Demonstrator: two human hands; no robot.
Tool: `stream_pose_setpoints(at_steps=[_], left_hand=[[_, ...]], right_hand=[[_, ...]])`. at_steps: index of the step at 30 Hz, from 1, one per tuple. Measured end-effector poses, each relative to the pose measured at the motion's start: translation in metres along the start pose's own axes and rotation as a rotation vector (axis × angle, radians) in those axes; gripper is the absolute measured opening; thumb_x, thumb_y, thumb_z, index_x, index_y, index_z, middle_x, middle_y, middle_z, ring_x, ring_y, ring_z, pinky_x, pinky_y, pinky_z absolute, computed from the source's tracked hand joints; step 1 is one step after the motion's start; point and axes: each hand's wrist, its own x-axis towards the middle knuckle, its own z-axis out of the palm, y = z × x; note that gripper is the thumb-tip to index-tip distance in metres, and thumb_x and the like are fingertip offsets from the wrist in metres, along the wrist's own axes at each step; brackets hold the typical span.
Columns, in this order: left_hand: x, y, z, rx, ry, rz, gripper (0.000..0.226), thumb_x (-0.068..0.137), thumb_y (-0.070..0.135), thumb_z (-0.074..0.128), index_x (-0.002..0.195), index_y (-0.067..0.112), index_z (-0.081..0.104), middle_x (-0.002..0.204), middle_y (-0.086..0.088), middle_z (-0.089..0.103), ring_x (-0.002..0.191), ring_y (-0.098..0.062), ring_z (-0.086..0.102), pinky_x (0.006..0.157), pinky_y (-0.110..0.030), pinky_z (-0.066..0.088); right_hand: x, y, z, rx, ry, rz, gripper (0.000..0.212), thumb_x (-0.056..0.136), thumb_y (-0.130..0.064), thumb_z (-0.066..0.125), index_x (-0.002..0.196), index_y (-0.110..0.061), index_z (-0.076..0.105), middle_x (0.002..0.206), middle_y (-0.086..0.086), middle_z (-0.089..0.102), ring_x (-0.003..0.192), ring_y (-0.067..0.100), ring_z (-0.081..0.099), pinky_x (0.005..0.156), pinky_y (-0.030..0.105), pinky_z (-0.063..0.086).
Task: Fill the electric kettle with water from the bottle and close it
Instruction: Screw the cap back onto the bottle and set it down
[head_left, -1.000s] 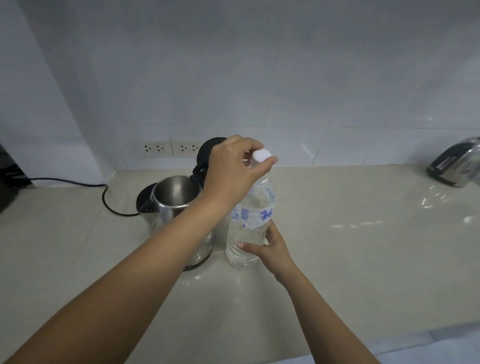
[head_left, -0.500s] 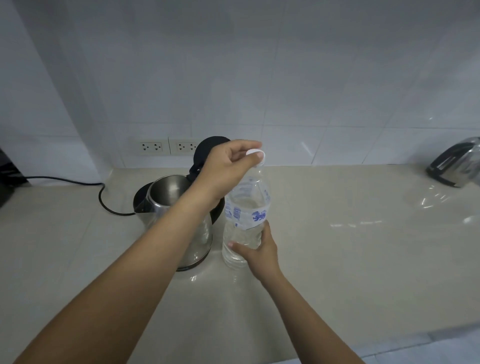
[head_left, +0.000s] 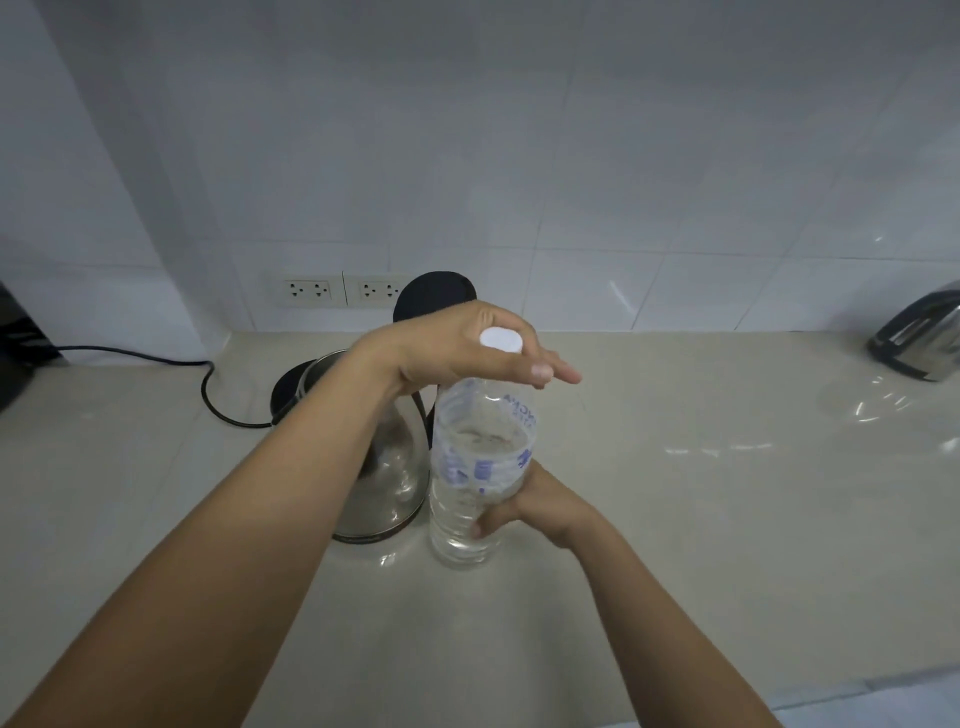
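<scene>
While my right hand (head_left: 540, 506) grips the clear plastic water bottle (head_left: 480, 467) upright on the beige worktop (head_left: 675, 545), touching the open stainless-steel electric kettle (head_left: 387, 483), my left hand (head_left: 462, 345) fingers pinch its white round cap (head_left: 500, 340).

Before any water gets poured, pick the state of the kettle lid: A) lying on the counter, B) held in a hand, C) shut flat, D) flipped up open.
D: the black kettle lid stands upright behind the left hand, above the kettle, whose mouth is mostly hidden by the arm.
</scene>
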Motion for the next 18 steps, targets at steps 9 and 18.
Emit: stream_pose_setpoints(at_steps=[9, 18], left_hand=[[-0.008, -0.030, 0.030, -0.093, 0.783, 0.109, 0.041, 0.072, 0.047, 0.076, 0.109, 0.034, 0.065, 0.117, 0.014, 0.064, 0.111, 0.003, 0.058, 0.095, -0.019, 0.046], [-0.084, -0.130, 0.057, 0.481, 1.536, -0.048, 0.093, 0.066, 0.056, 0.071, 0.135, -0.001, 0.041, 0.148, -0.018, 0.037, 0.140, -0.036, 0.030, 0.117, -0.042, 0.024]], right_hand=[[0.004, 0.009, 0.017, 0.057, 0.281, -0.018, 0.069, 0.043, -0.011, 0.089, 0.108, -0.021, 0.067, 0.104, -0.003, 0.075, 0.099, 0.018, 0.069, 0.090, 0.039, 0.056], [0.023, -0.013, 0.017, 0.126, 0.855, -0.034, 0.063, 0.055, -0.012, 0.091, 0.102, -0.025, 0.051, 0.094, -0.010, 0.058, 0.088, 0.013, 0.055, 0.081, 0.025, 0.042]])
